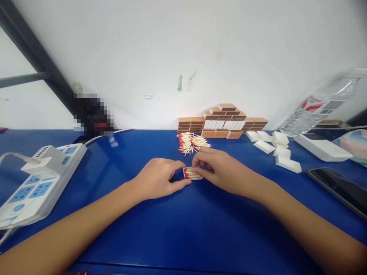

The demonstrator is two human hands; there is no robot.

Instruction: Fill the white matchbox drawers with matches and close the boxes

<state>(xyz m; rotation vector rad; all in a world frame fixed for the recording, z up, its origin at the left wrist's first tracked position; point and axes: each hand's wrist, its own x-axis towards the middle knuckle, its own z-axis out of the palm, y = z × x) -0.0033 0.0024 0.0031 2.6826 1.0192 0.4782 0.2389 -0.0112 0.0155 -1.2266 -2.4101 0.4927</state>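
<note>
Loosely, left hand (162,178) pinches a match-filled tray (195,178) beneath half-curled right hand (222,168).

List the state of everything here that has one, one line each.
Matchbox tray: uncovered, holding matches
Left hand: gripping the tray's left end
Right hand: bent over the tray's right end, grip unclear
Loose matches: heaped beyond the tray
Matchboxes: stacked in tiers
White trays: scattered, some overlapping
Phone: lying flat, screen dark
Power strip: adapter plugged in
Bottle: contents unclear

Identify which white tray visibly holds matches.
The tray between the left hand and right hand: red-tipped matches lie in it, while none show in the white trays scattered at the right.
</note>
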